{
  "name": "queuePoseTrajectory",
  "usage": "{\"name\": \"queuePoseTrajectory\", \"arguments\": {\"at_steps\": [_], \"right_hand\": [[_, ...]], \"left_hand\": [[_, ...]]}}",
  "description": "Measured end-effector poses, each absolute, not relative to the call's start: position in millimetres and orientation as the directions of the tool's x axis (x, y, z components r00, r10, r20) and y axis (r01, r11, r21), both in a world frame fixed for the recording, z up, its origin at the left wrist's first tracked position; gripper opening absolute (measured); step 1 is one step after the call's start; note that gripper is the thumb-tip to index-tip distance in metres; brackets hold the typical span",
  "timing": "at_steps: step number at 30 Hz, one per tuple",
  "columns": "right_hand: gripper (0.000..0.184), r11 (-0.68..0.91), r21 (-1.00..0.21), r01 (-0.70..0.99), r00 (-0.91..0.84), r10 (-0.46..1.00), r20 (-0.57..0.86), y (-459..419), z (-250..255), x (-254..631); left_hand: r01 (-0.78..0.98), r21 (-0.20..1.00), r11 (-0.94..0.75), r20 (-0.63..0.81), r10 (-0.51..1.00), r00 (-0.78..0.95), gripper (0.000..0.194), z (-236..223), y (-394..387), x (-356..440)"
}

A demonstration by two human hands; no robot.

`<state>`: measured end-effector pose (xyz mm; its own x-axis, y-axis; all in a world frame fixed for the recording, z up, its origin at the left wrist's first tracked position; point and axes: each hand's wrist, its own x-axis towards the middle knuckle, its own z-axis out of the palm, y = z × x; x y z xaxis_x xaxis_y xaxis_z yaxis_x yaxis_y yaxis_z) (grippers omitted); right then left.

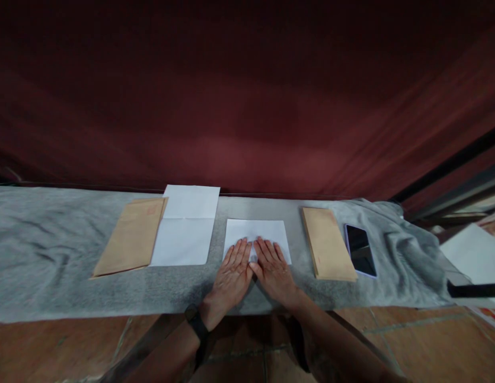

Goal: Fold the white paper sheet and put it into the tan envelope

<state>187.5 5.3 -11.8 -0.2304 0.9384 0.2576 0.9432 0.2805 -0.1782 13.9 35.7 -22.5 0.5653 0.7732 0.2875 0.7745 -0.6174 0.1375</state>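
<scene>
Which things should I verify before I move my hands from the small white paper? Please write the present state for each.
1. Left hand and right hand both on the small white paper: ok.
2. Paper lying on the grey cloth, not over its edge: ok.
3. Paper's near edge in full view: not ok, the hands partly cover it.
4. Large creased sheet clear of the left brown stack: not ok, they meet along its left side.
5. Phone not touching the right brown stack: cannot tell, very close.
</scene>
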Motion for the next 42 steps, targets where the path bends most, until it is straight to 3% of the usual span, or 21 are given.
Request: {"name": "queuePoseTrajectory", "arguments": {"at_steps": [11, 27, 35, 42], "right_hand": [[0.052, 0.236, -0.153, 0.96, -0.202, 0.957, 0.206, 1.4, -8.6, 203.1], [0.064, 0.054, -0.114, 0.992, -0.027, 0.973, 0.228, -6.4, -14.6, 219.0], [0.06, 0.028, -0.118, 0.993, -0.004, 0.98, 0.198, -5.6, -14.7, 215.1], [0.042, -0.013, -0.184, 0.983, 0.041, 0.988, 0.151, 11.9, 14.5, 222.4]], "left_hand": [[0.851, 0.14, -0.506, 0.269, 0.847, 0.46, 0.061, -15.9, 42.6, 8.4], [0.924, 0.173, -0.341, 0.307, 0.91, 0.278, 0.063, -5.3, 55.4, 16.2], [0.828, 0.206, -0.521, 0.217, 0.85, 0.481, 0.059, -4.1, 61.0, 58.7], [0.827, 0.188, -0.53, 0.229, 0.842, 0.488, 0.058, -13.8, 79.0, 75.4]]}}
